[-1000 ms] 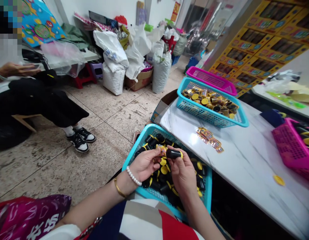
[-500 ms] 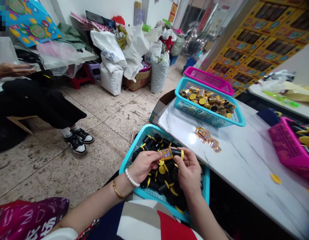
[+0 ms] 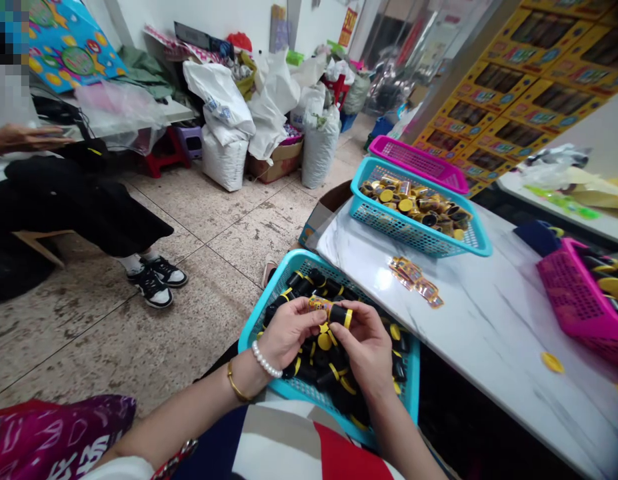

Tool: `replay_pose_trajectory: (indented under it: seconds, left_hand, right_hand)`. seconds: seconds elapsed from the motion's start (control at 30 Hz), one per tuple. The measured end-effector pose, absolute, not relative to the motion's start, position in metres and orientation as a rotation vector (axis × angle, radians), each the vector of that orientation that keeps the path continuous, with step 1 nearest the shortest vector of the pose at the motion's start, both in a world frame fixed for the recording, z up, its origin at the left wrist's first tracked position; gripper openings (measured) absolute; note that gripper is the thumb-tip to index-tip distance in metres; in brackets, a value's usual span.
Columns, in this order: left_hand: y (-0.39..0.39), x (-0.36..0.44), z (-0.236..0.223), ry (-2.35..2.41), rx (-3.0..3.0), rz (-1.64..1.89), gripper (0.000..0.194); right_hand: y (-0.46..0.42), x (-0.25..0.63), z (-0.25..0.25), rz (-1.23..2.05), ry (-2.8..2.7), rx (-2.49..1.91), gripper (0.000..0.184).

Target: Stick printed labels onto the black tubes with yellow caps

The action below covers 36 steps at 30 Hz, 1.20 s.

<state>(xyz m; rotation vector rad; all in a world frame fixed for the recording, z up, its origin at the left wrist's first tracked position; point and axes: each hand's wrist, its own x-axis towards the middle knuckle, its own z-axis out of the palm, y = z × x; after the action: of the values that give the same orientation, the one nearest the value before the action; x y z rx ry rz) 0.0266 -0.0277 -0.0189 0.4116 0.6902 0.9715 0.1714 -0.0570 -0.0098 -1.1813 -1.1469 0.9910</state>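
Note:
Both my hands hold one small black tube with a yellow cap (image 3: 339, 314) over a teal basket (image 3: 411, 390) on my lap. My left hand (image 3: 291, 330) pinches its left end, where an orange-yellow sticker (image 3: 319, 304) wraps round it. My right hand (image 3: 369, 347) grips the capped end. The basket is full of several black tubes with yellow caps (image 3: 329, 373). A strip of orange stickers (image 3: 416, 280) lies on the white marble table (image 3: 489, 327) just beyond the basket.
A second teal basket (image 3: 419, 230) of labelled tubes stands further back on the table, a pink basket (image 3: 413, 160) behind it and another pink basket (image 3: 579, 300) at right. A yellow cap (image 3: 552, 362) lies loose. A seated person (image 3: 79, 200) is at left; white sacks (image 3: 229, 133) crowd the floor.
The tube has turned in my fingers and the sticker now wraps closer round its left end. My hands have shifted slightly left and down.

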Motion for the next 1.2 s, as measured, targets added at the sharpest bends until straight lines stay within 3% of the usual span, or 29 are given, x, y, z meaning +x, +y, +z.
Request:
replay_pose_trajectory:
  seconds: [0.23, 0.5, 0.6, 0.8, 0.93, 1.07, 1.2]
  left_hand:
    - [-0.018, 0.013, 0.002, 0.739, 0.612, 0.843, 0.044]
    - [-0.006, 0.004, 0.015, 0.811, 0.9, 0.615, 0.038]
    - [-0.001, 0.011, 0.023, 0.798, 1.079, 0.639, 0.034]
    - [0.011, 0.023, 0.029, 0.765, 1.164, 0.549, 0.039]
    - [0.009, 0.024, 0.022, 0.83, 1.432, 0.729, 0.026]
    - [0.007, 0.025, 0.017, 0.835, 1.462, 0.728, 0.027]
    - [0.007, 0.024, 0.016, 0.817, 1.225, 0.626, 0.034]
  right_hand:
    - [-0.058, 0.173, -0.007, 0.941, -1.276, -1.139, 0.032]
    - [-0.06, 0.179, -0.002, 0.79, -1.554, -1.178, 0.031]
    - [-0.061, 0.185, -0.001, 0.61, -1.6, -1.158, 0.023]
    - [-0.06, 0.198, -0.003, 0.335, -1.603, -1.166, 0.029]
    - [-0.055, 0.193, -0.011, 0.723, -1.318, -1.227, 0.017]
    - [-0.049, 0.192, -0.016, 1.226, -1.053, -1.167, 0.024]
    - [-0.05, 0.201, -0.014, 1.234, -1.129, -1.002, 0.034]
